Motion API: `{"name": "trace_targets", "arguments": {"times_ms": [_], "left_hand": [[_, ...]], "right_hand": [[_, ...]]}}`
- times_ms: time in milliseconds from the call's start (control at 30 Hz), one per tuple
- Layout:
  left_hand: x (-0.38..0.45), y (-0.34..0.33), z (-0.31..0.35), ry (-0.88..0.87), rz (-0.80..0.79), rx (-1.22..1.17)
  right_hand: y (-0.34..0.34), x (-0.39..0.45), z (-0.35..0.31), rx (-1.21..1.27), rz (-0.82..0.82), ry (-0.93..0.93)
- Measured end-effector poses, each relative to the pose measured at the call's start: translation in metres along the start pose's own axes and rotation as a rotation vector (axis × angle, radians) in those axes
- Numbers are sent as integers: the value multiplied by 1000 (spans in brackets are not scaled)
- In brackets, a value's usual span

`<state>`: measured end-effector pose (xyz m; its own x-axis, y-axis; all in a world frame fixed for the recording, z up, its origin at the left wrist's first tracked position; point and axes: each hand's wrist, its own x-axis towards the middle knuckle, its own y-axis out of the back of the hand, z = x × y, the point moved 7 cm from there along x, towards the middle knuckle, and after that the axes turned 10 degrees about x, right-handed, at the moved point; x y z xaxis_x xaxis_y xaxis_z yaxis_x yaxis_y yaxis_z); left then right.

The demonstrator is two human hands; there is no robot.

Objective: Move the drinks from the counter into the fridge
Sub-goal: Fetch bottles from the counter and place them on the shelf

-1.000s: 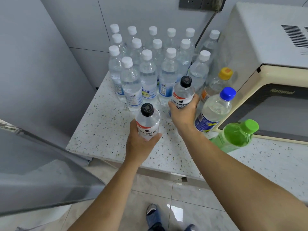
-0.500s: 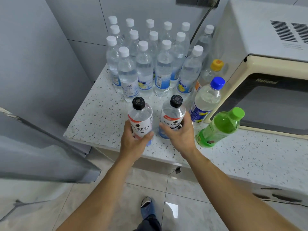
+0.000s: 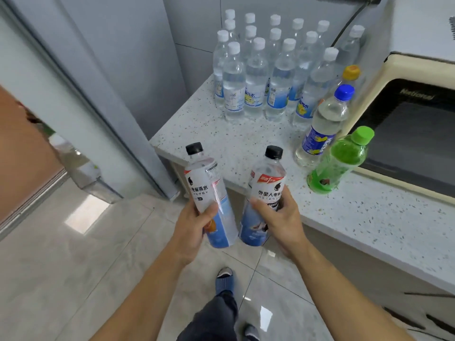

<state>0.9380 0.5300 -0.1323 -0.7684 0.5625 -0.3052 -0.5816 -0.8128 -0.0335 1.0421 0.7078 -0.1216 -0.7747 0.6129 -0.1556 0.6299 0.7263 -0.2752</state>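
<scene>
Two black-capped drink bottles held off the surface, over the floor in front of its edge. Left bottle [image 3: 209,193]: gripped low on the label by the left hand [image 3: 194,225], fingers wrapped round it; tilted, cap leaning left. Right bottle [image 3: 264,193]: gripped at mid-body by the right hand [image 3: 278,217], thumb across the label; tilted, cap leaning right. Bottle bases nearly touch; caps well apart.

On the speckled surface [image 3: 246,141]: cluster of clear white-capped bottles [image 3: 266,70] at the back corner, upright, packed close. To their right, a yellow-capped bottle [image 3: 350,73], a blue-capped bottle [image 3: 322,126] and a green bottle [image 3: 339,161], lined up along the front of the cream microwave [image 3: 406,114]. Green bottle is nearest the surface edge.

Left of the surface: grey fridge side panel [image 3: 118,82], with the fridge door [image 3: 29,77] standing open further left; a clear door bin [image 3: 86,173] shows at its lower edge. Door edge stands between the held bottles and the fridge opening; interior not visible.

Below: tiled floor [image 3: 73,267], one slippered foot [image 3: 225,279].
</scene>
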Motion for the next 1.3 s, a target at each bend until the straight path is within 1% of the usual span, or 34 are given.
{"name": "trace_targets", "arguments": {"times_ms": [67, 233, 400, 533, 600, 733, 833, 933, 1067, 1200, 1300], "left_hand": [[-27, 5, -8, 41, 21, -97], [-90, 22, -33, 176, 138, -260], [-131, 55, -51, 195, 234, -311], [-165, 101, -62, 247, 497, -238], [-182, 124, -67, 256, 573, -225], [-217, 175, -77, 269, 674, -276], [-238, 216, -87, 261, 663, -359], [-256, 266, -92, 238, 653, -389], [-277, 343, -91, 219, 721, -388], [-286, 417, -83, 171, 768, -331], [-283, 462, -75, 136, 761, -304]], "right_hand": [[-6, -19, 11, 43, -22, -72], [-29, -57, 39, 115, -66, -212], [-68, -85, 65, 88, -191, -308], [-115, -104, 87, 45, -312, -370], [-142, -115, 96, 29, -372, -392], [-200, -135, 119, 7, -458, -436], [-248, -149, 138, -31, -526, -469], [-304, -163, 156, -90, -575, -471], [-383, -180, 174, -136, -610, -467], [-465, -193, 185, -177, -669, -446], [-517, -195, 189, -188, -701, -435]]}}
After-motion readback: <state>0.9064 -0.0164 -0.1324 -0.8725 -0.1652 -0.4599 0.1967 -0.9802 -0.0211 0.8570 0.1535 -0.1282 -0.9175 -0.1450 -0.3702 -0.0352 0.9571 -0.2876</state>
